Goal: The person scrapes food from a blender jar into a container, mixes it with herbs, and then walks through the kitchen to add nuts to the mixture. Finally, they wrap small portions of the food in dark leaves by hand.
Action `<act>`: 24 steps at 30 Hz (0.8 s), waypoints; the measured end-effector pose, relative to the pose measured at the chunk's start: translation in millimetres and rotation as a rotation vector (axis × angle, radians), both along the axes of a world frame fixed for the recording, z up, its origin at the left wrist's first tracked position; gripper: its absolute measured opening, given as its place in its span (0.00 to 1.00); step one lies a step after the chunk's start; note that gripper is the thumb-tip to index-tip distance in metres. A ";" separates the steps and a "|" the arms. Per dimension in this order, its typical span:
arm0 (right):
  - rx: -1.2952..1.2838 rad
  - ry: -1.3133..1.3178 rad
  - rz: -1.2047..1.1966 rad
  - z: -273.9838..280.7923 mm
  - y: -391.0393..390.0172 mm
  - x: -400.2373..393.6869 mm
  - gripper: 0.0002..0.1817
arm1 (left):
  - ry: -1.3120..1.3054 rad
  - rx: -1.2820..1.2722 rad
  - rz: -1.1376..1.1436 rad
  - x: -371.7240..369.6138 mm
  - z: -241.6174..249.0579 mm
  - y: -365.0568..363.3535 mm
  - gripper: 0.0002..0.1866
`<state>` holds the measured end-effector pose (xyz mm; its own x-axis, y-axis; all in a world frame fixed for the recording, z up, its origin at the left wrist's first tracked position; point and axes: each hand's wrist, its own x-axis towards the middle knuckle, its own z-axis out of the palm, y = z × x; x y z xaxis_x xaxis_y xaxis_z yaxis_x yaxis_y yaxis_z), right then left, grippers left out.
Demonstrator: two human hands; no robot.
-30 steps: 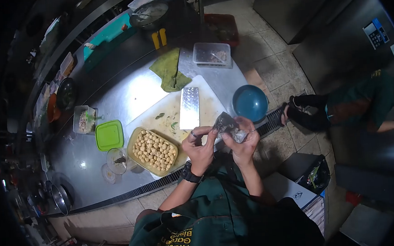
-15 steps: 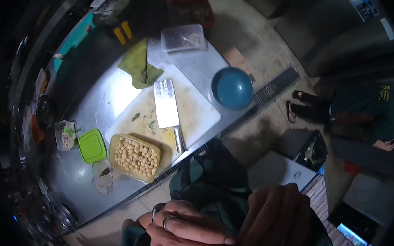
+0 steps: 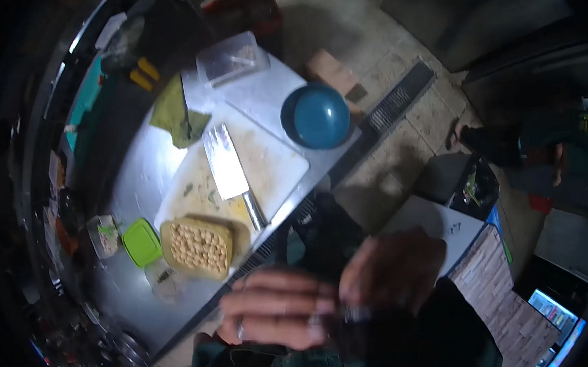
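Observation:
My left hand [image 3: 275, 309], with a ring on a finger, is in front of my body at the bottom of the view. Its fingers lie close together, and the tips meet a dark shape I cannot make out. Close by on the right, my right hand [image 3: 396, 265] is curled over the same dark spot and blurred by motion. Ahead of both hands, a cleaver [image 3: 229, 167] rests on a white cutting board [image 3: 272, 154] with green scraps. A yellowish tub [image 3: 223, 260] of round beige pieces, probably chickpeas, sits at the board's near left corner.
A blue bowl [image 3: 317, 117], a clear plastic container [image 3: 229, 61] and a green cloth [image 3: 176, 113] are on the steel table [image 3: 129, 187]. A green lid [image 3: 141, 242] and a small filled container [image 3: 105, 235] lie left. Another person [image 3: 554, 141] is at far right.
My view has shifted, so the table items appear further left. My right hand has risen and curled; my left hand's fingers point more to the right. The other person's arm and feet have moved.

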<state>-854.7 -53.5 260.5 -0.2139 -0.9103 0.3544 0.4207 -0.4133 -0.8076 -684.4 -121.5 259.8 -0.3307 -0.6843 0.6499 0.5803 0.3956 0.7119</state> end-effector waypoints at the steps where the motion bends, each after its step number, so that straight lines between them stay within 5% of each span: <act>1: 0.056 0.046 -0.041 -4.6 -3.1 -6.3 0.17 | -0.087 0.109 0.082 -11.8 -6.3 1.8 0.06; 6: 0.338 0.052 -0.364 -41.4 -2.7 -22.7 0.20 | -0.267 0.610 0.057 -65.1 -43.2 0.9 0.16; 8: 0.513 -0.172 -0.348 -47.6 0.1 -32.6 0.20 | -0.238 0.748 -0.015 -81.7 -56.6 -1.5 0.17; 15: 0.509 -0.201 -0.433 -67.9 -0.8 -52.1 0.22 | -0.284 0.812 -0.076 -99.2 -69.7 0.8 0.20; 20: 0.630 -0.189 -0.054 -122.2 -13.6 -44.3 0.19 | -0.451 0.727 0.119 -60.1 -114.8 17.1 0.20; 24: 0.883 -0.005 0.060 -208.2 -30.9 -8.1 0.20 | -0.693 0.911 0.201 -4.6 -133.3 37.2 0.22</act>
